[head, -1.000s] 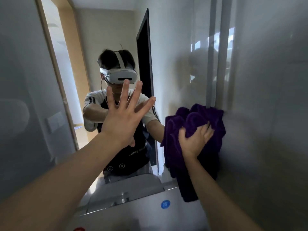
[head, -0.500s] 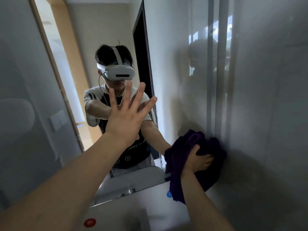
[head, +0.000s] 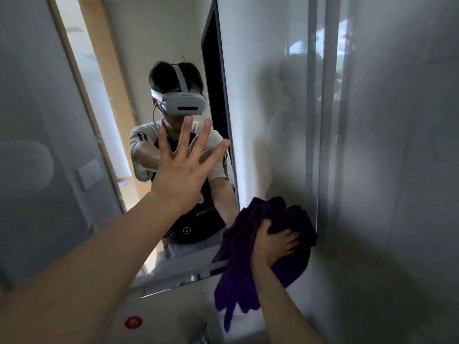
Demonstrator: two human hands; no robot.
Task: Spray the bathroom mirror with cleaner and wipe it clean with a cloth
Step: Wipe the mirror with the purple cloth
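The bathroom mirror fills the wall ahead and reflects a person wearing a white headset. My left hand is raised flat against the glass with its fingers spread, holding nothing. My right hand grips a bunched purple cloth and presses it on the mirror's lower right corner, near the bottom edge. Part of the cloth hangs down below the mirror. No spray bottle is in view.
A grey tiled wall runs along the right of the mirror. Below the mirror are a white ledge with a red round sticker and the top of a metal tap. A frosted panel stands at the left.
My right hand has slid the cloth down the right side of the mirror to its bottom corner. My left hand has stayed pressed on the glass.
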